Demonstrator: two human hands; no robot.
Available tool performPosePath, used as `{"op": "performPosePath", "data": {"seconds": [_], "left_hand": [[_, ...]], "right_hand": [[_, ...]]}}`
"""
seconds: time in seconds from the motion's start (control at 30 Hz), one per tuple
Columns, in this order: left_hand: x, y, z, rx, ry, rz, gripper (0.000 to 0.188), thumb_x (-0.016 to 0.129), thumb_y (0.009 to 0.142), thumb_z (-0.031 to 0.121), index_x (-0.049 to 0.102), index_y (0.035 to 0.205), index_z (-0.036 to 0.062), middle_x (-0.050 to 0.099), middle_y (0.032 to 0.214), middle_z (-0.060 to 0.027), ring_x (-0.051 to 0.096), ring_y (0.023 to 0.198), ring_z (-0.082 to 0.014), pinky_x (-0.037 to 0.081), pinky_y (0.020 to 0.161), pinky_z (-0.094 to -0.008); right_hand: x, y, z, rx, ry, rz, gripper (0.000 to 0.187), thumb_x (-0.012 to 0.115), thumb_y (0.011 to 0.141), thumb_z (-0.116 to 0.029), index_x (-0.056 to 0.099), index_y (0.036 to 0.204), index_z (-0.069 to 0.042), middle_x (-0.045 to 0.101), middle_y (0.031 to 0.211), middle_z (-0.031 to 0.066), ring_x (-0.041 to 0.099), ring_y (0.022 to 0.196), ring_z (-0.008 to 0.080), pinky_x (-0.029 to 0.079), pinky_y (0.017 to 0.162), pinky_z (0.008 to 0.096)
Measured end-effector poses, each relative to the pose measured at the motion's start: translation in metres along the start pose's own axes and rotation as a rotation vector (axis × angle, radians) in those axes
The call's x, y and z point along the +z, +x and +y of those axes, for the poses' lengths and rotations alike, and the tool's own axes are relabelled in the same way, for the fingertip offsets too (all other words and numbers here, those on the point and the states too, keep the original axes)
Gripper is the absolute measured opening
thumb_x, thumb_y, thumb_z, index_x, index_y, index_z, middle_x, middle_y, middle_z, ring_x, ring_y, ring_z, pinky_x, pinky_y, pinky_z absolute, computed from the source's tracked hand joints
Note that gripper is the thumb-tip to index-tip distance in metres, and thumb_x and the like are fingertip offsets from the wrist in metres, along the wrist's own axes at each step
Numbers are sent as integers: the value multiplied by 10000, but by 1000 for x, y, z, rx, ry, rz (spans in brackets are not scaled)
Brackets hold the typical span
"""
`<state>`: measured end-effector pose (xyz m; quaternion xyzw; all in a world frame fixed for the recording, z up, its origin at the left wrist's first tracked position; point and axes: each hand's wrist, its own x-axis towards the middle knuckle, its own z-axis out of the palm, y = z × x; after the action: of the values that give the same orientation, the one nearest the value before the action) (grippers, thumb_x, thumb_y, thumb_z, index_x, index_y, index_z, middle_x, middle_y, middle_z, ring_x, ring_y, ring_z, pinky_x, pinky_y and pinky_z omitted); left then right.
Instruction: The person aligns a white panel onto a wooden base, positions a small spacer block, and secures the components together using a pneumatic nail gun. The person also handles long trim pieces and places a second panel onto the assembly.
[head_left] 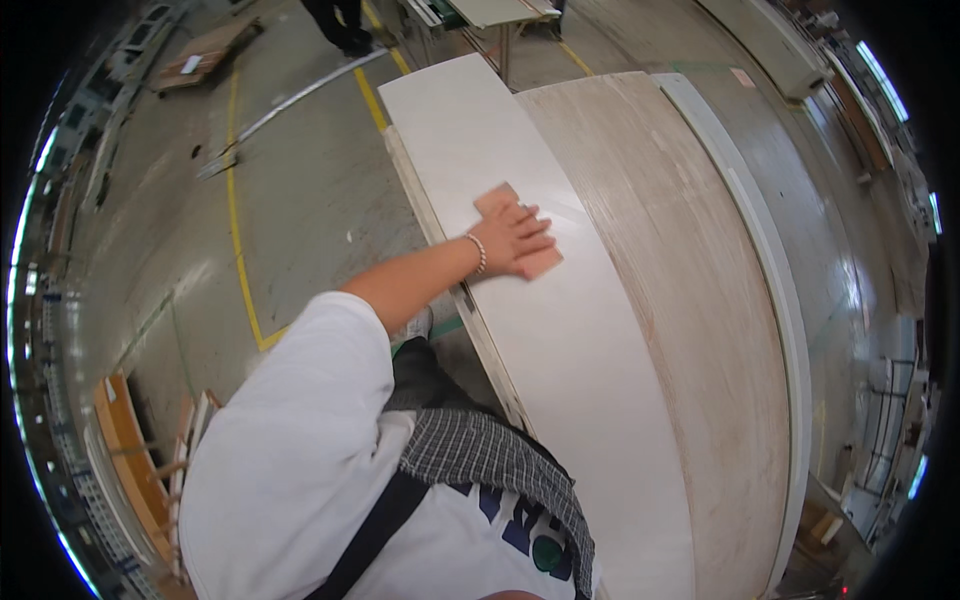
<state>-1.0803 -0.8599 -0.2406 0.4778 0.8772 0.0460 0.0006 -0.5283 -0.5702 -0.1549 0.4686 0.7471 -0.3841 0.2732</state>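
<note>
My left hand (512, 238) lies across a flat, pinkish-tan rectangular pad (543, 262), which sticks out past the hand at both ends. Its fingers are spread over the pad and press it onto a long, smooth white panel (590, 380). A beaded bracelet (480, 254) circles the wrist. Under the white panel, to its right, a wider board with a streaky wood grain (690, 230) shows. Motion slightly blurs the pad's edges, and its underside is hidden. My right hand is out of the picture.
A pale strip (765, 240) runs along the right side of the boards. Wooden pieces (135, 450) stand at the lower left. A metal bar (300, 97) lies on the floor near yellow lines. At the top, a person's legs (340, 25) stand near a table (490, 12).
</note>
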Motion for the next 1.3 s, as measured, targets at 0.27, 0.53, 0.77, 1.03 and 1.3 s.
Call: {"op": "performPosePath", "data": {"seconds": [0.27, 0.53, 0.77, 1.03, 1.3], "left_hand": [[-38, 1, -215, -66, -64, -111, 692, 471, 913, 600, 364, 1517, 280, 284, 1607, -33, 177, 1495, -295, 104, 1158, -582], [-7, -35, -229, 55, -165, -61, 649, 454, 923, 594, 423, 1481, 266, 309, 1589, -29, 187, 1491, -283, 154, 1151, -601], [-52, -25, -300, -247, -164, 142, 708, 693, 838, 410, 465, 1430, 97, 376, 1536, -147, 339, 1416, -355, 232, 1148, -559], [14, -16, -385, -210, -681, 86, 740, 467, 988, 459, 247, 1547, 27, 238, 1611, -177, 147, 1504, -355, 113, 1215, -465], [113, 22, -333, -161, -658, -757, 609, 344, 1055, 466, 467, 1434, 5, 364, 1563, -135, 330, 1437, -316, 221, 1189, -396]], "right_hand": [[57, -158, -149, 225, 123, -33, 193, 685, 815, -105, 627, 985, -34, 666, 879, 101, 656, 779, 229, 524, 679, 377], [19, -93, -358, 108, 209, -184, 168, 711, 804, -63, 665, 953, 0, 657, 742, 55, 594, 648, 147, 492, 611, 329], [-2, -64, -500, 7, -11, 81, 274, 732, 753, -48, 653, 1008, 8, 689, 875, 73, 634, 780, 152, 514, 717, 330], [26, -45, -559, -224, -139, -85, 828, 742, 765, -278, 350, 1470, -91, 682, 1009, 232, 657, 969, 402, 522, 847, 450], [-10, -99, -438, -8, -119, -19, 802, 738, 766, -280, 366, 1447, -78, 683, 973, 246, 655, 913, 422, 519, 800, 465]]}}
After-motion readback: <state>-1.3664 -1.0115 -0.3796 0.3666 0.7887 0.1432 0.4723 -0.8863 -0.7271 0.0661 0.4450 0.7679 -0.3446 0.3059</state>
